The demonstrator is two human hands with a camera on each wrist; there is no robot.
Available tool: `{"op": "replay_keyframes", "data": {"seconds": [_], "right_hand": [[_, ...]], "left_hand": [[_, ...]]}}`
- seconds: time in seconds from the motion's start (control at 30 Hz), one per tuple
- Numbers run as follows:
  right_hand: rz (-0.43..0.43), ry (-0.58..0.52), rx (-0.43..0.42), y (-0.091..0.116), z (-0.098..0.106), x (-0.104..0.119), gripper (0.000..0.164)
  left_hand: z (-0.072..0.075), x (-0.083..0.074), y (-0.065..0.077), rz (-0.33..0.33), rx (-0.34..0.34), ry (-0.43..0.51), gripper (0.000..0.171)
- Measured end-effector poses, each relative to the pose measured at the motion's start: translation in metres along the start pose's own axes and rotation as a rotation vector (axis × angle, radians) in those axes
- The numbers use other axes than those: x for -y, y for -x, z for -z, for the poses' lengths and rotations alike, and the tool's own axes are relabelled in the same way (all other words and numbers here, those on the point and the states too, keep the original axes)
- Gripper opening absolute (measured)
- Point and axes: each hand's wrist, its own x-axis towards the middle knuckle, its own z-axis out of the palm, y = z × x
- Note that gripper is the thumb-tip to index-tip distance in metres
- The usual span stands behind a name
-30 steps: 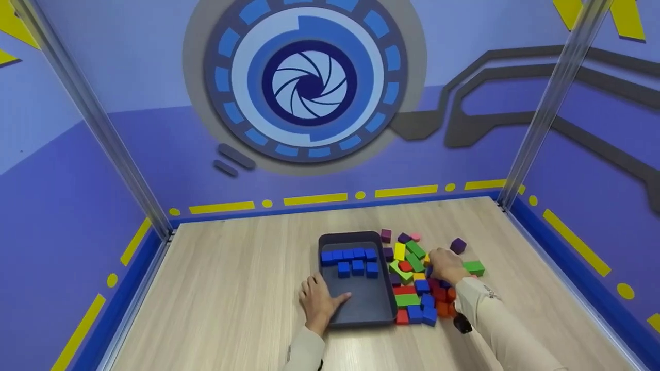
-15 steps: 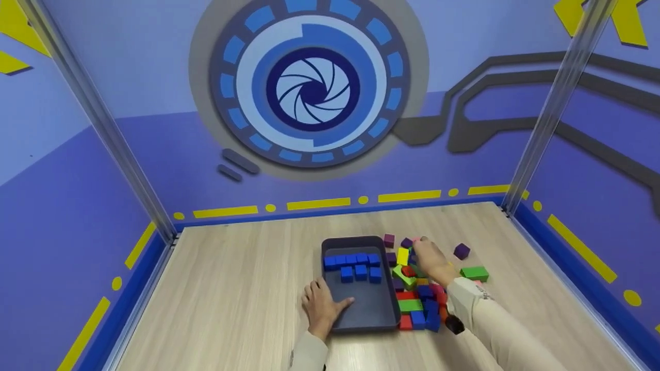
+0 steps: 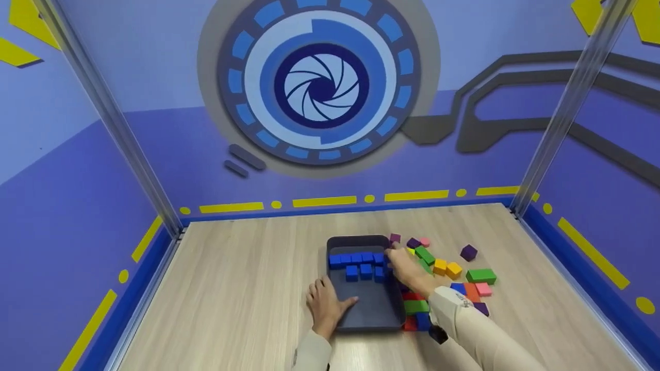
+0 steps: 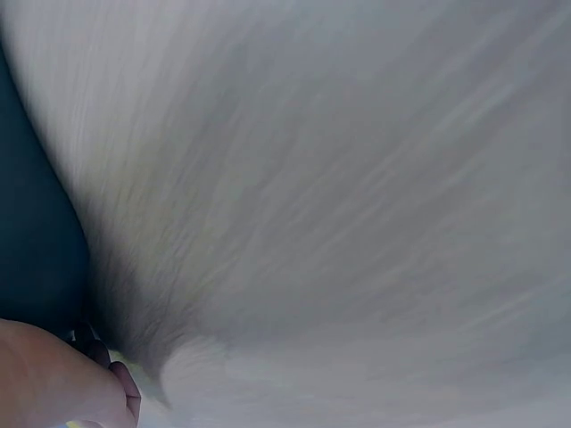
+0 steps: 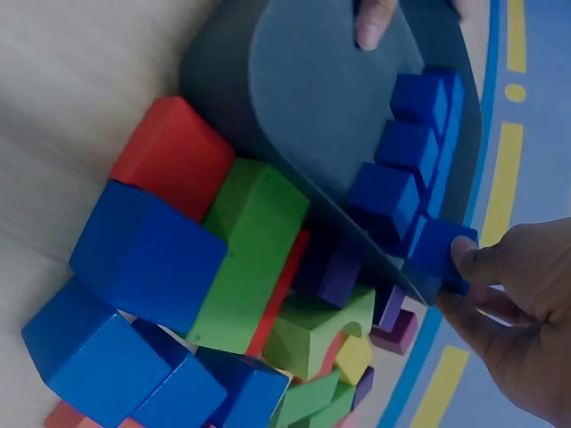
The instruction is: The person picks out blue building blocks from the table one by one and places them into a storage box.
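Note:
My left hand (image 3: 325, 304) grips the left wall of a dark grey tray (image 3: 368, 312), thumb inside and fingers outside. Over the tray's far right side is my right hand (image 3: 412, 272). In the right wrist view it pinches a blue cube (image 5: 437, 251) between thumb and fingers, right at the rim. Inside the tray, a row of blue cubes (image 3: 351, 259) lies along the far end, with a second, shorter row (image 3: 365, 271) in front. The left wrist view shows mostly blurred tabletop and part of a hand (image 4: 62, 379).
Mixed blocks crowd the tray's right side, among them a green block (image 5: 250, 254), a red block (image 5: 174, 160) and loose blue cubes (image 5: 147, 254). Yellow cubes (image 3: 446, 268) and a purple cube (image 3: 468, 252) lie farther right. Printed walls (image 3: 289, 185) enclose the table.
My right hand has moved left from among the loose blocks to the tray's rim, bringing a blue cube. My left hand keeps its place on the tray.

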Motion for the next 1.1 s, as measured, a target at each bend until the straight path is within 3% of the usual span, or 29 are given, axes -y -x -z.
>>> {"op": "replay_keyframes", "data": {"seconds": [0.07, 0.1, 0.2, 0.37, 0.57, 0.73, 1.1], "right_hand": [[0.042, 0.081, -0.02, 0.0, -0.003, 0.001, 0.022], [0.095, 0.186, -0.045, 0.001, -0.003, 0.002, 0.022], [0.112, 0.259, -0.063, 0.001, -0.004, 0.004, 0.018], [0.116, 0.288, -0.039, -0.001, -0.006, 0.01, 0.012], [0.117, 0.244, -0.031, -0.004, -0.012, 0.012, 0.013], [0.125, 0.331, -0.052, -0.003, -0.014, 0.013, 0.014], [0.134, 0.48, -0.02, -0.002, -0.01, 0.025, 0.014]], "left_hand": [[-0.001, 0.001, 0.0, -0.001, 0.003, -0.002, 0.091], [-0.001, 0.001, 0.0, 0.0, 0.004, 0.001, 0.091], [-0.002, 0.001, 0.0, -0.005, -0.008, 0.012, 0.091], [-0.003, 0.001, -0.001, -0.008, -0.024, 0.004, 0.093], [-0.003, 0.001, -0.001, 0.001, -0.023, -0.026, 0.091], [-0.003, 0.0, -0.001, 0.007, -0.026, -0.047, 0.089], [0.0, 0.001, -0.001, 0.016, 0.002, 0.003, 0.091]]}}
